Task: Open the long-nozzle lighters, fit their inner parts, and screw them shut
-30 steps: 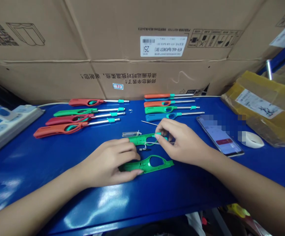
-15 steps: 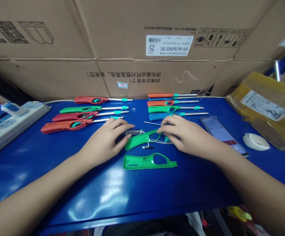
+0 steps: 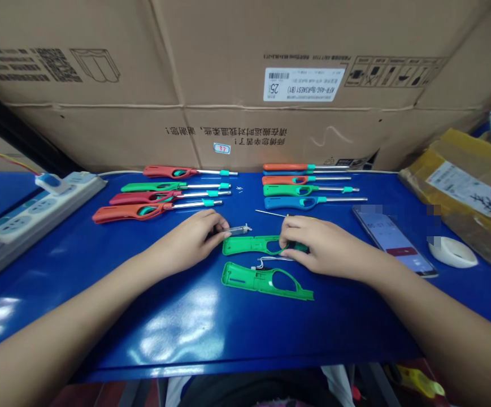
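My left hand [image 3: 192,236] pinches the end of a small clear lighter fuel tank [image 3: 239,230] with a white fitting at its right tip. Just in front of it lies a green lighter casing half [image 3: 247,245], inner side up. My right hand [image 3: 319,242] is closed around that half's right end; its fingertips are partly hidden. Thin white wires [image 3: 265,261] with a metal rod lie between this half and the other green casing half [image 3: 247,278], which rests nearer to me. Behind my right hand a thin metal shaft [image 3: 268,212] sticks out.
Several assembled lighters lie in a left group [image 3: 133,212] and a right group [image 3: 283,202]. A phone [image 3: 393,237], a white dish [image 3: 452,252] and a yellow-taped box [image 3: 461,169] stand right. A power strip [image 3: 33,209] is left; cardboard [image 3: 228,85] walls the back.
My left hand has taken hold of the fuel tank, which lay beside its fingers. The wires and rod now lie in front of the upper casing half. The camera view has shifted slightly.
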{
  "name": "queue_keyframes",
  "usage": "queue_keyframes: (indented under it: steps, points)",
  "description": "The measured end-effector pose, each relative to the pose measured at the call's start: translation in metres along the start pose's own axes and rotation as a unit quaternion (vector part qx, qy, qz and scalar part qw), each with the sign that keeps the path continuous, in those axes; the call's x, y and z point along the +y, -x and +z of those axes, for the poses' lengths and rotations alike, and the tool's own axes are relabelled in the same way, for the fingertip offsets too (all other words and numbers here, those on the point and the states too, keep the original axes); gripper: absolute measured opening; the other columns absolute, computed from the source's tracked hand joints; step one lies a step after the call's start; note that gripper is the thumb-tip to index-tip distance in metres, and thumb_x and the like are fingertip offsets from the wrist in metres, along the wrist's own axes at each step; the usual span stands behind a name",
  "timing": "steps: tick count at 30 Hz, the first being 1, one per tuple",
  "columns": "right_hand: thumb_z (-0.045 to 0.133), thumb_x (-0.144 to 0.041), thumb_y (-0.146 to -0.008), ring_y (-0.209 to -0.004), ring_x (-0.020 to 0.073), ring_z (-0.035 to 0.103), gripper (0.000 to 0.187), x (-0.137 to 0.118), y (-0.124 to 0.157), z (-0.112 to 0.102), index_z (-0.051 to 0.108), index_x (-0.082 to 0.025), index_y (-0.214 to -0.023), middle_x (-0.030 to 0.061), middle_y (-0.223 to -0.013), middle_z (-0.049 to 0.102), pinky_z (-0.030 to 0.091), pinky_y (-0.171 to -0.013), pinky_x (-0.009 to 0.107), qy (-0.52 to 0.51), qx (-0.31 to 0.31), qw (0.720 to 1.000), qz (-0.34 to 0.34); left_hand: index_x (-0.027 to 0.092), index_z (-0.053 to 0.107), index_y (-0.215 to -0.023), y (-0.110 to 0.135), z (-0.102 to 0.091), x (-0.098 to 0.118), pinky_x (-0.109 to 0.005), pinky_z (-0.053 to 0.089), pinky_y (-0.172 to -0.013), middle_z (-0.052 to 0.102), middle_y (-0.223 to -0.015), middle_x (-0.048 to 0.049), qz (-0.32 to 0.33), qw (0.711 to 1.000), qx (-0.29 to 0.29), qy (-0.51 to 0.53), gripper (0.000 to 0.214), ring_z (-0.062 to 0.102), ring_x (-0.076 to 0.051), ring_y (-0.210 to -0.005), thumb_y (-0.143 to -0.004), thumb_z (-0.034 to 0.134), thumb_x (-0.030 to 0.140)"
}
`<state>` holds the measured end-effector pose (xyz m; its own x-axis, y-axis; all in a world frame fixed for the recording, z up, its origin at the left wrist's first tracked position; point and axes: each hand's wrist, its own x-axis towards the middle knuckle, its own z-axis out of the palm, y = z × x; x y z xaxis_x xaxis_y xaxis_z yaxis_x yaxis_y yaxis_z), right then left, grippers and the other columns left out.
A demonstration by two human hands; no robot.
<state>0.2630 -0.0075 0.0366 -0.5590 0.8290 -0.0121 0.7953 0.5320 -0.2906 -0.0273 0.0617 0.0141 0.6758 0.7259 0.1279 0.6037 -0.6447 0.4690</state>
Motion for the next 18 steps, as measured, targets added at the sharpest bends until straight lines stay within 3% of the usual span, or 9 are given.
queue_keyframes:
  steps: [7,9,13,18]
  points:
    - [0.058,-0.025,-0.098,-0.093,0.0212,0.065,0.012,0.006,-0.001,0.002,0.068,-0.021,-0.104,0.0053,-0.106,0.069,0.045,-0.071,0.032,0.045,0.042,0.998,0.03,0.016,0.066,-0.101,0.003,-0.004,0.014,-0.031,0.051,-0.072,0.067,-0.094,-0.0058,0.019,0.997,0.076,0.019,0.025,0.062,-0.018,-0.08,-0.1,0.055,0.039]
    - [0.056,-0.024,-0.098,-0.095,0.0211,0.066,0.016,0.005,-0.001,0.001,0.068,-0.021,-0.108,0.0051,-0.108,0.069,0.046,-0.073,0.032,0.034,0.06,0.997,0.039,0.018,0.067,-0.104,0.005,-0.002,0.02,-0.03,0.051,-0.072,0.066,-0.096,-0.0052,0.043,0.997,0.052,0.036,0.023,0.062,-0.017,-0.08,-0.1,0.057,0.038]
    - [0.057,-0.025,-0.096,-0.086,0.0171,0.064,0.011,0.003,0.004,-0.009,0.068,-0.022,-0.098,0.0023,-0.101,0.07,0.044,-0.07,0.03,-0.002,0.055,0.998,0.032,0.02,0.068,-0.103,0.009,0.003,0.024,-0.033,0.053,-0.082,0.067,-0.098,-0.0046,0.074,0.997,-0.027,0.014,0.017,0.064,-0.019,-0.092,-0.1,0.057,0.032]
    - [0.058,-0.028,-0.094,-0.079,0.0174,0.063,0.01,0.007,0.021,-0.032,0.067,-0.024,-0.093,0.0012,-0.092,0.071,0.041,-0.064,0.029,0.001,0.013,0.999,0.042,0.02,0.067,-0.113,0.012,-0.006,0.03,-0.037,0.053,-0.087,0.067,-0.109,-0.0073,0.091,0.994,0.001,-0.054,0.021,0.064,-0.023,-0.1,-0.1,0.055,0.031]
